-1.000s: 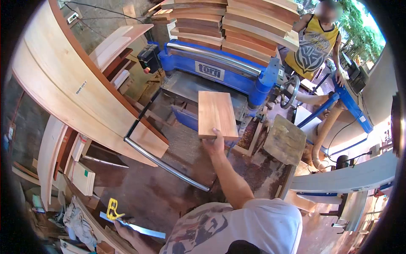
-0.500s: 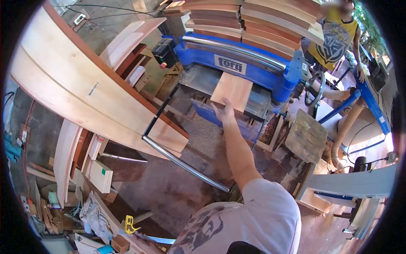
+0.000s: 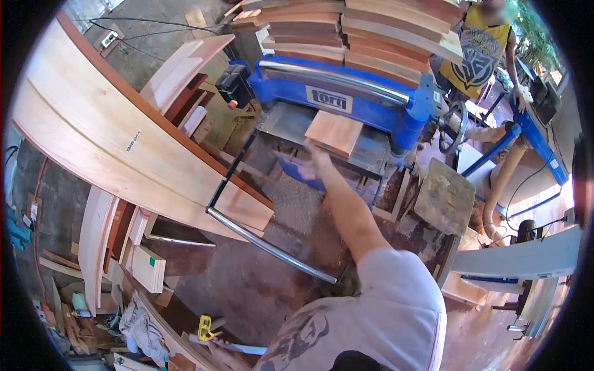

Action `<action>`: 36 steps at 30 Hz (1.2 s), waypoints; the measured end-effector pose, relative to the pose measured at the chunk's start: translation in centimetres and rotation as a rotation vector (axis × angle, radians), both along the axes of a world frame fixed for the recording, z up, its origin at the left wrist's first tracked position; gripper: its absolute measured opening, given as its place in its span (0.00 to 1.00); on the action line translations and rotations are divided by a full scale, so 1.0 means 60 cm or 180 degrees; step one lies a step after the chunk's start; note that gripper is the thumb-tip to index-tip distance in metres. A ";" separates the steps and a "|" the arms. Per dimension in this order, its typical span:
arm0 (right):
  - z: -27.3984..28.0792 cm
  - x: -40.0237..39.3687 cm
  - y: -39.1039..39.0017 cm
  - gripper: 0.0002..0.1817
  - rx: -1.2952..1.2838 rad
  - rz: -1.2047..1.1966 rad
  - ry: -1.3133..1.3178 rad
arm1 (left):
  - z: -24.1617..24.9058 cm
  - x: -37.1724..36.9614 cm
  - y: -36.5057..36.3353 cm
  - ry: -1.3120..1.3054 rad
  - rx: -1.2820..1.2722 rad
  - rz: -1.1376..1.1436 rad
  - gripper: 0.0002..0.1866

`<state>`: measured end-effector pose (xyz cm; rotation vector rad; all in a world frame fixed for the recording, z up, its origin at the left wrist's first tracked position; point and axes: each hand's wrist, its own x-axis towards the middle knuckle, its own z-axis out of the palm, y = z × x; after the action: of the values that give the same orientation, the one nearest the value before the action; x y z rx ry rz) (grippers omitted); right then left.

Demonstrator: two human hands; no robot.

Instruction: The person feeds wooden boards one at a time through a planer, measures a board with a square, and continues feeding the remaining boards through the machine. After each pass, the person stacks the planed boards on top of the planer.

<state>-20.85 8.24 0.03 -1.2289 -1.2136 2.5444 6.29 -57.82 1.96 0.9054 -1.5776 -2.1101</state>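
My right hand [image 3: 318, 164] reaches out to the near left corner of a short reddish wooden board [image 3: 334, 132], blurred, with its fingers apart. The board lies on the grey metal bed of a blue thickness planer [image 3: 362, 110], in front of the "torq" label. At lower left, my left hand [image 3: 228, 357] is partly cut off by my shirt. It is closed around a tool with a yellow frame-like end [image 3: 208, 328] and a pale metal strip [image 3: 247, 350].
Stacked boards [image 3: 396, 31] rise behind the planer. A long wide plank [image 3: 133, 139] slants across the left, beside a metal roller bar [image 3: 272, 245]. A person in a yellow top [image 3: 479, 55] stands at back right. Planks and rags [image 3: 145, 324] lie lower left.
The board has slid out from under the planer head, and its far end now shows. My right hand has moved slightly left and down. The view has shifted a little.
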 end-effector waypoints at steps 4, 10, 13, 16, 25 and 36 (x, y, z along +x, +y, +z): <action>-0.006 0.065 -0.066 0.31 0.3357 0.1339 0.0046 | 0.056 0.030 0.079 -0.0249 -0.0382 0.0483 0.16; 0.021 -0.037 0.159 0.40 0.6583 0.2265 0.0906 | 0.044 0.003 0.087 -0.0315 -0.0407 0.0398 0.16; 0.027 -0.029 0.153 0.46 0.6858 0.2515 0.0828 | 0.065 0.015 0.074 -0.0406 -0.0574 0.0434 0.16; 0.002 -0.040 0.151 0.46 0.7118 0.2739 0.0738 | 0.050 0.024 0.070 -0.0390 -0.0474 0.0472 0.16; 0.006 0.254 -0.053 0.51 0.4686 0.2323 0.0602 | -0.037 0.016 0.068 -0.0368 -0.0205 0.0288 0.15; 0.353 0.446 0.255 0.33 0.3344 -0.0473 -0.0077 | -0.013 -0.137 0.192 -0.0310 -0.0189 -0.1123 0.13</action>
<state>5.93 23.52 21.23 -0.9783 -1.9453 1.3619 -1.91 -46.29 1.17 0.7652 -1.9614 -2.2624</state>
